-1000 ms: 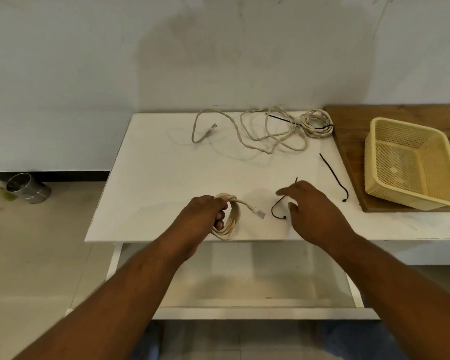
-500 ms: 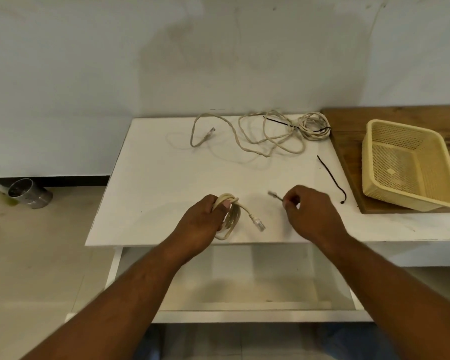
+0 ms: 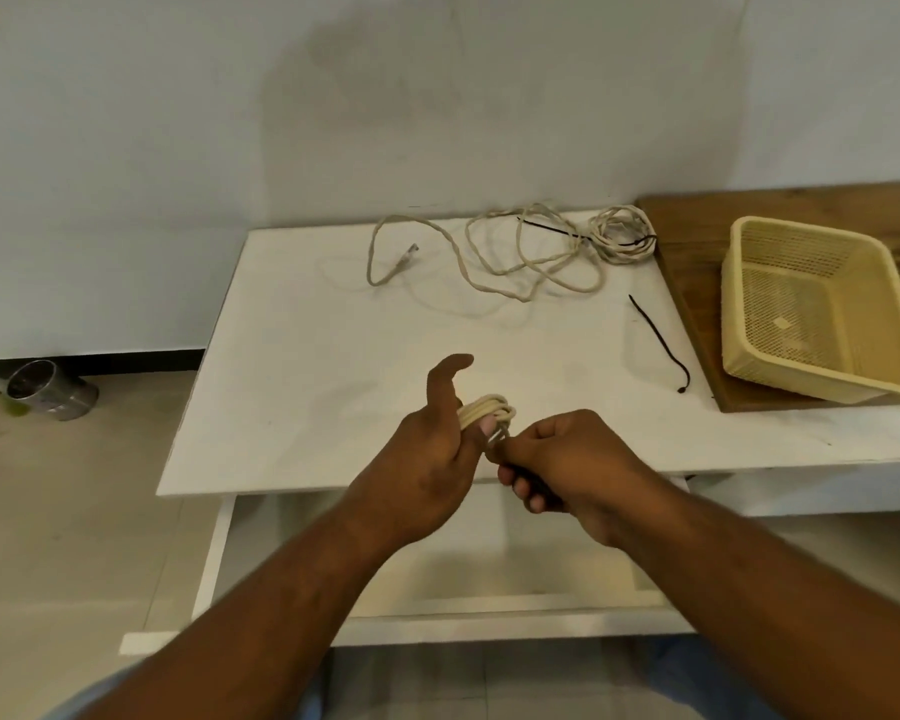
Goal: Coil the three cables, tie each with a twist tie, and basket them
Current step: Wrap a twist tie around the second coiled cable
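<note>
- Head view: my left hand point(image 3: 432, 449) grips the coiled cable point(image 3: 487, 407) over the table's point(image 3: 333, 356) near edge, thumb lifted. My right hand point(image 3: 567, 459), fingers curled, pinches at the coil, probably the hidden tie.
- With that thumb off, loops may spring loose before any twist holds.

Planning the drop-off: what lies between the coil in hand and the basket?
In the head view, a loose black twist tie lies on the white table between coil and basket.
</note>
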